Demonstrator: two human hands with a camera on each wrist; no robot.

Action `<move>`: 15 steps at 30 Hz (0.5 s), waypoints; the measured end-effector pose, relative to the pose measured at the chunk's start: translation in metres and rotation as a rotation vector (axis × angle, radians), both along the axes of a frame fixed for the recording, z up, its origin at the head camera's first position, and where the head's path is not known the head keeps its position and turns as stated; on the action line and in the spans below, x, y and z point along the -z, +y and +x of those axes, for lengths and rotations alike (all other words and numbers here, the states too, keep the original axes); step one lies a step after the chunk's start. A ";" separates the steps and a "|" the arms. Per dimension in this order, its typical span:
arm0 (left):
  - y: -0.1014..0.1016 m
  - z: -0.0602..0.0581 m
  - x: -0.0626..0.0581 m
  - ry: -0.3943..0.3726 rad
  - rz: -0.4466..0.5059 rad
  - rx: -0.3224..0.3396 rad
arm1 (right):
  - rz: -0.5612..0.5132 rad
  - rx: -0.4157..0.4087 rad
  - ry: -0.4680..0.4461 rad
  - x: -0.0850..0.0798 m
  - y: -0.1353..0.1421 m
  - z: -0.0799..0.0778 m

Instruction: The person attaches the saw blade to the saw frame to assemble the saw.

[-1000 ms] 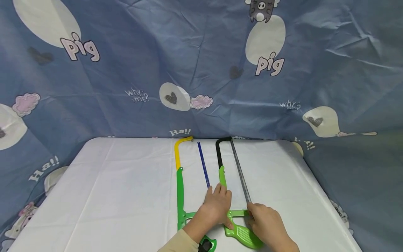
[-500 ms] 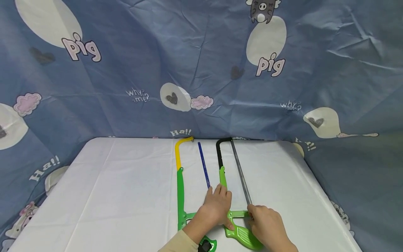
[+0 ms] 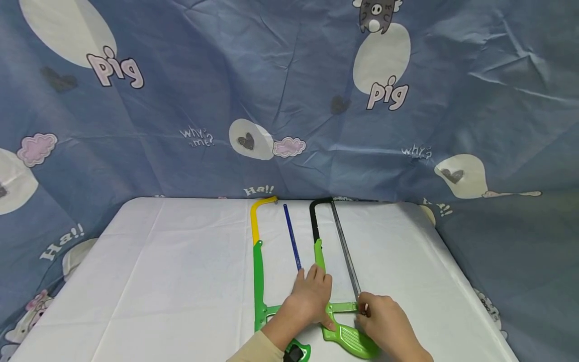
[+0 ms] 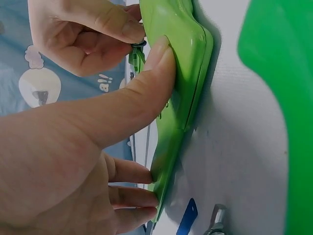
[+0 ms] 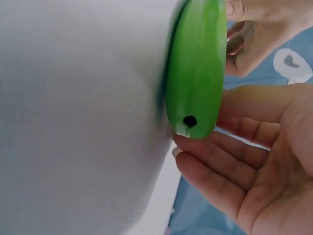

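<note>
A light green hacksaw (image 3: 355, 342) with a black front bow lies on the white table, a grey blade (image 3: 346, 246) running along its right side. My left hand (image 3: 312, 296) grips its frame, the thumb on the handle and the fingertips on the frame farther up. At the blade's near end, my right hand (image 3: 386, 322) pinches a small metal tension screw (image 4: 139, 45), partly hidden by thumb and finger. In the right wrist view the handle's butt (image 5: 195, 83) stands beside the right fingers.
To the left lies a second hacksaw (image 3: 259, 281), green with a yellow front bow. A loose-looking blue blade (image 3: 291, 234) lies between the two saws. A metal bolt (image 4: 216, 223) shows near it. A blue printed cloth (image 3: 289, 100) hangs behind the table.
My right hand's fingers have shifted slightly around the blade's near end, and a dark bit now shows between them. My left hand and both saws stay in place.
</note>
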State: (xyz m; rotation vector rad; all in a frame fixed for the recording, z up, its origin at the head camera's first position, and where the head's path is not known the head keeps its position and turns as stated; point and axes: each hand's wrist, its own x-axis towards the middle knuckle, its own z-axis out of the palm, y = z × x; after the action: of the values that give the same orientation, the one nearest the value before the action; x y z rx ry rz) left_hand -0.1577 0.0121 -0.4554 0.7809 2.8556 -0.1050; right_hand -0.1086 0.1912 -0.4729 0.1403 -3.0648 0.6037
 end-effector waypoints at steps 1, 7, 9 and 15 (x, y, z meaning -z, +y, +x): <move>0.000 0.000 0.001 0.000 -0.003 -0.002 | -0.019 0.004 -0.010 0.000 0.001 0.000; 0.000 -0.001 0.001 -0.012 -0.003 -0.001 | -0.173 0.048 -0.093 0.000 0.006 -0.002; 0.000 -0.001 0.001 -0.014 0.002 0.000 | -0.213 0.058 -0.105 0.000 0.007 -0.002; 0.000 -0.001 0.002 -0.012 0.015 0.000 | -0.291 0.069 -0.116 0.001 0.010 0.000</move>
State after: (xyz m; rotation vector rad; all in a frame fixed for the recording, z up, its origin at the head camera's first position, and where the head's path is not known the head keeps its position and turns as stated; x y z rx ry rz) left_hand -0.1583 0.0117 -0.4571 0.7812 2.8484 -0.0789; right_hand -0.1089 0.2015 -0.4742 -0.0054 -3.0279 1.0773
